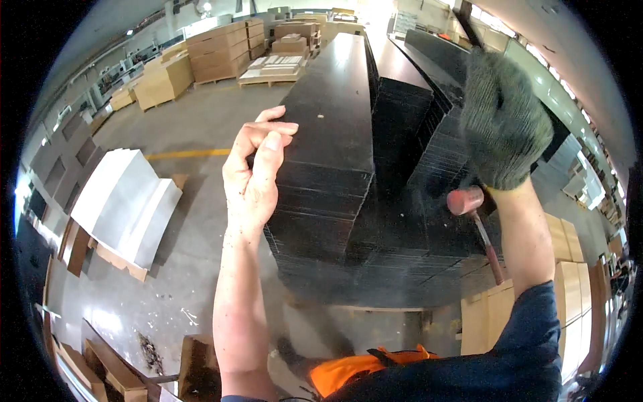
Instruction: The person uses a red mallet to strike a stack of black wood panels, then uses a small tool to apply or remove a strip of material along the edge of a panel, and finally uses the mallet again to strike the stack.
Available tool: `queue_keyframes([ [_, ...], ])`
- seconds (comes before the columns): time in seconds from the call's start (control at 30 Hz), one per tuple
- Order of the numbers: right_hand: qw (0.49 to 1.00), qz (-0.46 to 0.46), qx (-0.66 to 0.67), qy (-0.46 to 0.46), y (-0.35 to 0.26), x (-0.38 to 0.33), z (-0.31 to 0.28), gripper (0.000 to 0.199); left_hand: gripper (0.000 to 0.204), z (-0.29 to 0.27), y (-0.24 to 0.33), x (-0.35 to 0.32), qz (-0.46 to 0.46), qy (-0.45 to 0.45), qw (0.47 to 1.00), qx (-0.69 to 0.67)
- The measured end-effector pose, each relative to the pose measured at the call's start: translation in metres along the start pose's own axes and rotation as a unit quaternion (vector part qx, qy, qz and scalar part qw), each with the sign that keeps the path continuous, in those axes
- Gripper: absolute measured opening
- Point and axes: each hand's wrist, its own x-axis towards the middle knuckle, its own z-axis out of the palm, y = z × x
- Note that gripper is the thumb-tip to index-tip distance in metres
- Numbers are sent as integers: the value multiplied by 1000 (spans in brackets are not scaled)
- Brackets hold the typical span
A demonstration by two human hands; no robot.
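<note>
My bare left hand point(258, 157) is at the left edge of a tall stack of long black boards point(328, 144), its fingers bent over the edge and the thumb near the fingertips. Raised above the right-hand stacks is my right hand point(506, 117), in a grey knitted glove and closed. A thin dark strip point(469, 28) rises from the top of the glove; its kind is unclear and the fingers are mostly hidden. Below that hand, a mallet point(465, 200) with a faded red head lies on a lower level of black boards, handle toward me.
More black boards point(402, 87) stand in uneven stacks at the centre, with narrow gaps between them. White sheets point(127, 201) lie piled on the left floor. Brown cartons point(218, 53) stand at the back left, and others point(569, 295) at the right. Cardboard pieces point(110, 368) lie lower left.
</note>
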Motion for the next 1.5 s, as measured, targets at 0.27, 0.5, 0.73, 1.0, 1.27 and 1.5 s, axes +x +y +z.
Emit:
queue_keyframes([
  [0.27, 976, 149, 131, 93, -23, 31, -51, 46, 17, -2, 5, 3, 6, -12, 1000, 21],
  [0.5, 961, 215, 151, 86, -49, 28, -36, 48, 17, 4, 59, -5, 186, -96, 902, 378],
  [0.73, 955, 230, 154, 105, -49, 38, -39, 47, 62, 21, 56, -23, 216, -114, 880, 406],
  [1.0, 955, 221, 165, 112, -44, 37, -41, 47, 62, 24, 39, -28, 231, -77, 894, 376],
  [1.27, 956, 216, 163, 111, -45, 41, -41, 47, 53, 21, 39, -26, 246, -83, 883, 391],
  [1.5, 957, 232, 159, 66, -43, 40, -43, 44, 51, 24, 38, -26, 251, -75, 882, 391],
])
